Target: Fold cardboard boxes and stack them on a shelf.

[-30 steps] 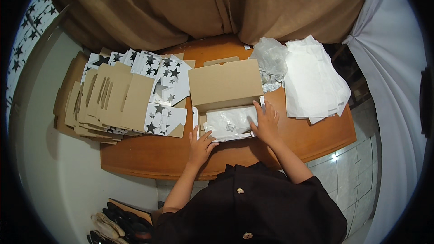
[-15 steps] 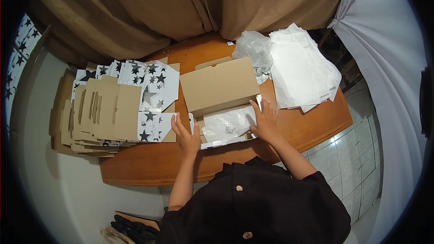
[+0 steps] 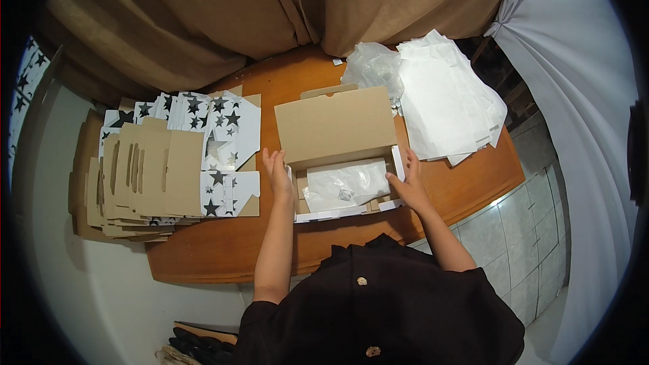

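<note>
An open cardboard box (image 3: 334,125) stands before me, brown inside, its lid raised at the far side. White walls show at its near edge and sides. Inside lies a white paper packet (image 3: 346,182) with a small shiny patch on it, perhaps a clear bag over paper. My left hand (image 3: 278,174) rests along the box's left wall, fingers stretched out and apart, holding nothing. At the right wall, my right hand (image 3: 411,188) straddles the edge, thumb over the inside and fingers outside.
Flattened brown boxes with black stars on white (image 3: 162,169) are piled at the left of the wooden table (image 3: 270,250). White paper sheets (image 3: 449,98) are stacked at the back right, beside a crumpled clear plastic bag (image 3: 372,64). Brown curtains (image 3: 189,20) hang behind.
The box has shifted slightly to the right between my hands. My right hand has moved down and right along the wall, and my left hand has moved slightly right and up.
</note>
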### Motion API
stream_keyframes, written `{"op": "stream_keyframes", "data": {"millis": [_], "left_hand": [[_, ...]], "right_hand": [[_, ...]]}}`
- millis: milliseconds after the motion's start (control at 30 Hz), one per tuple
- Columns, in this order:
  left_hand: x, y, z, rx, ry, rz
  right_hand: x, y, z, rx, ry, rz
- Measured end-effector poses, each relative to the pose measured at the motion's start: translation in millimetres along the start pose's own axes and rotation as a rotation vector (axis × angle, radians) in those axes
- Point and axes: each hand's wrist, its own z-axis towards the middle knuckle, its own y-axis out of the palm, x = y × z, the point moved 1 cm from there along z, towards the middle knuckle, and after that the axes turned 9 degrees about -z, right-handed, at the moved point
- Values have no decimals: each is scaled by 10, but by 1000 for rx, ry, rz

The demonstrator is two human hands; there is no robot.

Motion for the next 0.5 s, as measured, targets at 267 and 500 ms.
{"op": "stream_keyframes", "data": {"millis": [267, 500], "left_hand": [[-258, -60, -57, 21, 465, -158], [-17, -130, -237, -79, 580, 109]], "right_hand": [[-61, 141, 91, 128, 179, 498], [-274, 27, -18, 222, -63, 534]]}}
